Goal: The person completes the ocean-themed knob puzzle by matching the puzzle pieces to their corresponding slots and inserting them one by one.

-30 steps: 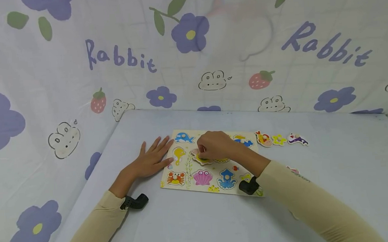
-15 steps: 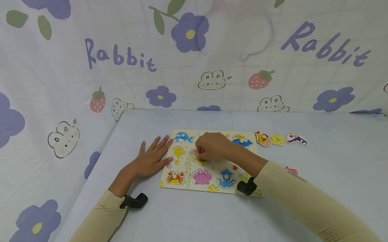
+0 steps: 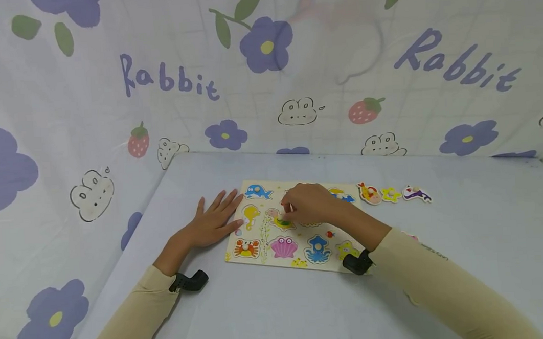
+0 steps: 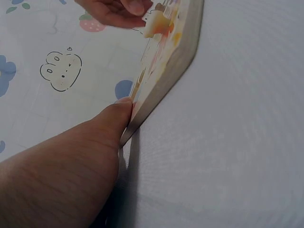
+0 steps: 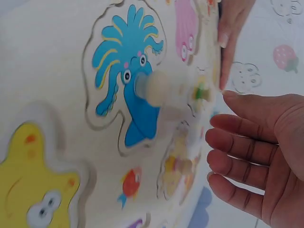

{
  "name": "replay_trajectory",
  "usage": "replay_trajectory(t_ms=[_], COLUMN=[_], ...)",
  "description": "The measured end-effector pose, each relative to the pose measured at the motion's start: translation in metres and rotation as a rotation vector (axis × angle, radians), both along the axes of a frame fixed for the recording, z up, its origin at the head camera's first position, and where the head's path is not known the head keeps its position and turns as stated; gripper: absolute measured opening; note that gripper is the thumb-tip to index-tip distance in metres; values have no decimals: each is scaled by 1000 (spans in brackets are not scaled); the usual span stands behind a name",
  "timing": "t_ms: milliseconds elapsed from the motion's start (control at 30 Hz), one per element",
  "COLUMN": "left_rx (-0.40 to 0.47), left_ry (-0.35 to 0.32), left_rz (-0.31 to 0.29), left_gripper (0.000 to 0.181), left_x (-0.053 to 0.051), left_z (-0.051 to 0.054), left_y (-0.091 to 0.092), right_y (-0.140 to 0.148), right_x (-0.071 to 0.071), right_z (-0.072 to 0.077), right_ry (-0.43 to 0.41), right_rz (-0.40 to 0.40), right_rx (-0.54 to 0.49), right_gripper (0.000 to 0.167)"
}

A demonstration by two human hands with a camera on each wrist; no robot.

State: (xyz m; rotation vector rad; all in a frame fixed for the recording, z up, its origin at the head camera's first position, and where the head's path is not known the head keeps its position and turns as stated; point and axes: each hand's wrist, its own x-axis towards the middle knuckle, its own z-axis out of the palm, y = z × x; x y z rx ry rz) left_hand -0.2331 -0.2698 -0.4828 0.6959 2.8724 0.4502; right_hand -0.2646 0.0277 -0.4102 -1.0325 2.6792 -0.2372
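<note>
Here's the right hand, poised low above the puzzle board, and the right wrist view shows its fingers loosely bent, the thumb apart from the forefinger and nothing pinched between them. Right by those fingertips lies the turtle piece, in the middle row, second from the left — whether a fingertip brushes its knob, the pictures cannot tell. Over on the other side, the left hand rests palm down with fingers spread, gripping nothing, the thumb touching the board's left edge.

Around the turtle piece, there's the blue dolphin up in the top left corner, the yellow seahorse just beside it, and along the bottom row the red crab, the pink shell and the blue squid, knobs showing on crab and squid. Out beyond the right edge, three loose pieces line up on the white table — a red and yellow fish, a yellow star and a purple and white piece.
</note>
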Motion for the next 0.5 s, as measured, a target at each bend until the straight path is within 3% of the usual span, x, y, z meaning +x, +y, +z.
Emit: replay_trajectory(t_ms=[267,500], left_rx=[5,-6], left_ry=[-17,-14], left_rz=[7,5], left_gripper=[75,74], left_x=[4,1], left_z=[6,1], left_y=[2,1], right_y=[50,95], right_x=[22,45], right_z=[15,21], right_ry=[18,41], right_rz=[-47,-119], right_rx=[-44,-39], right_gripper=[17,21])
